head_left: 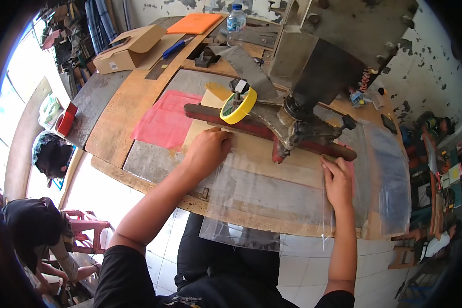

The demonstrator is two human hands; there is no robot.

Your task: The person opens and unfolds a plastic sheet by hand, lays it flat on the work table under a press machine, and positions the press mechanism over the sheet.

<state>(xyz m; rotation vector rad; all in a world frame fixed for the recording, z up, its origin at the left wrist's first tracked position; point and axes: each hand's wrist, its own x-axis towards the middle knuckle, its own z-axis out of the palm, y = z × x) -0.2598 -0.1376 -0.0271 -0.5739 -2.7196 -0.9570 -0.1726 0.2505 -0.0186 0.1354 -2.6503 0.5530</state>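
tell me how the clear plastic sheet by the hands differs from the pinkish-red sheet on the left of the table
The clear, see-through plastic sheet shows the surface beneath; the pinkish-red thin sheet is strongly coloured.
The clear sheet hangs past the front edge of the tan wooden table; the red sheet's left part lies within the tabletop.
The clear sheet spreads between the left hand and right hand; that red part is left of both.
Both look thin.

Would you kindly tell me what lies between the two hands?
In the head view, clear plastic film and a tan sheet lie between the left hand and right hand.
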